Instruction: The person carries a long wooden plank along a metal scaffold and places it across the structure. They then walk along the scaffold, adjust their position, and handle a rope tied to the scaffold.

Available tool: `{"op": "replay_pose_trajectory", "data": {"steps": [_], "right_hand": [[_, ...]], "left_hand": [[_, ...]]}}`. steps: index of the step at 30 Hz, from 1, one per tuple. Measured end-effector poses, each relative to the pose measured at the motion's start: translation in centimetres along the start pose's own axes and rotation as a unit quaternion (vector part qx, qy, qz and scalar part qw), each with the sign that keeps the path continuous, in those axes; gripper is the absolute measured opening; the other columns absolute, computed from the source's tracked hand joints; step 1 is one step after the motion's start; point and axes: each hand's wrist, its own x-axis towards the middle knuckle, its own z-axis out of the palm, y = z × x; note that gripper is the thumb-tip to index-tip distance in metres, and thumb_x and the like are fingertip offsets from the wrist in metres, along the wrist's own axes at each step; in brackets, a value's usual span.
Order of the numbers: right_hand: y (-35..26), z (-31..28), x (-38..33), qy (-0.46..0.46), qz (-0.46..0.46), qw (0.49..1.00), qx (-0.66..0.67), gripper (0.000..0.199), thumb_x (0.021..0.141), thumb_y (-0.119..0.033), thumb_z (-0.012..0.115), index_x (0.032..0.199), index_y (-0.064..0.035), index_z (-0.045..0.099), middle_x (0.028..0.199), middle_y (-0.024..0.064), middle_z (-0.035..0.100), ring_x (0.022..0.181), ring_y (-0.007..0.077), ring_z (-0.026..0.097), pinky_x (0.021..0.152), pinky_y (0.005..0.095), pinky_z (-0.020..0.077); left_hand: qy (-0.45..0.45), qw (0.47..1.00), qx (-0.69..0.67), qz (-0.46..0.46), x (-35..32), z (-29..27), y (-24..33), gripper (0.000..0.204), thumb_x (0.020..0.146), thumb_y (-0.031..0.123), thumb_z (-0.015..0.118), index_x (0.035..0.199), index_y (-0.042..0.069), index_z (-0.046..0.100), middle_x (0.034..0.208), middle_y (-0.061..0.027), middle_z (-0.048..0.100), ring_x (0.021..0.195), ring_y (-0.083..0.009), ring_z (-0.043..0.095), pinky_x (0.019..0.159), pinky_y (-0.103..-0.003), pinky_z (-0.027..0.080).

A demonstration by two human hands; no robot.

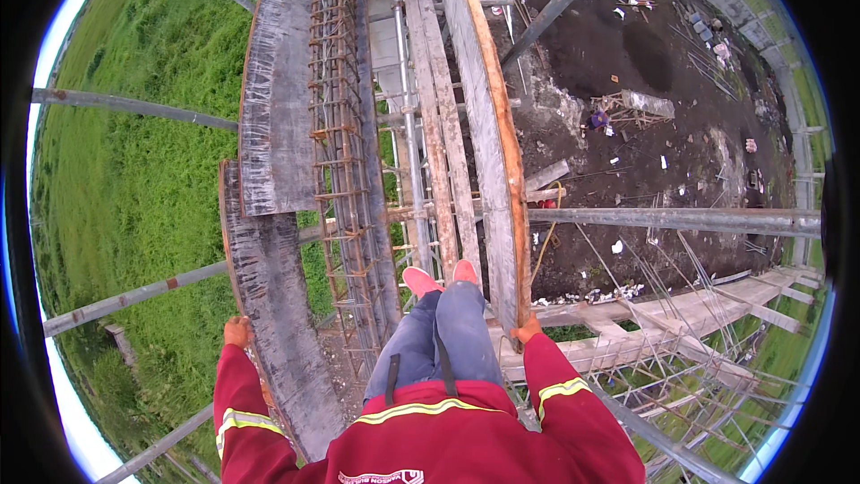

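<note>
My left hand (237, 332) is closed on the outer edge of a dark, stained formwork panel (285, 305) on the left. My right hand (527, 330) grips the near end of a tall grey formwork panel (498, 135) with an orange-brown edge. Between the two panels runs a long rebar cage (345, 144), with rusty stirrups around lengthwise bars. My feet, in red shoes (443, 280), rest by narrow wooden planks (441, 126) beside the cage. Fingertips of both hands are partly hidden behind the panel edges.
I am high above the ground. Steel pipes (672, 219) stick out on both sides. Green grass (152, 188) lies far below on the left; dark soil (645, 54) with scattered debris is on the right. Another panel (279, 81) stands farther ahead. A yellow rope (545, 247) hangs by the right panel.
</note>
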Motion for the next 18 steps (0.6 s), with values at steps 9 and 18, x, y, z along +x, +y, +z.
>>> {"op": "replay_pose_trajectory", "data": {"steps": [9, 18], "right_hand": [[-3.5, 0.8, -3.0, 0.009, 0.071, 0.994, -0.087, 0.09, 0.053, -0.013, 0.086, 0.128, 0.0015, 0.037, 0.113, 0.0274, 0.059, 0.107, 0.0382, 0.059, 0.094, 0.0416, 0.0466], [-12.5, -2.9, 1.7, 0.005, 0.011, 0.998, -0.058, 0.083, 0.058, -0.018, 0.084, 0.123, 0.0048, 0.039, 0.113, 0.0274, 0.059, 0.108, 0.0388, 0.058, 0.094, 0.0399, 0.046]], "left_hand": [[-0.005, 0.994, -0.064, -0.091, 9.3, -1.6, 18.2, 0.028, 0.089, 0.026, 0.059, 0.099, 0.0, 0.062, 0.076, -0.008, 0.063, 0.061, -0.0204, 0.063, 0.051, -0.035, 0.05], [-0.242, 0.949, -0.07, 0.191, 7.9, 19.9, 44.0, 0.044, 0.091, 0.025, 0.059, 0.124, -0.002, 0.051, 0.094, -0.0136, 0.065, 0.081, -0.0181, 0.064, 0.074, -0.033, 0.05]]}}
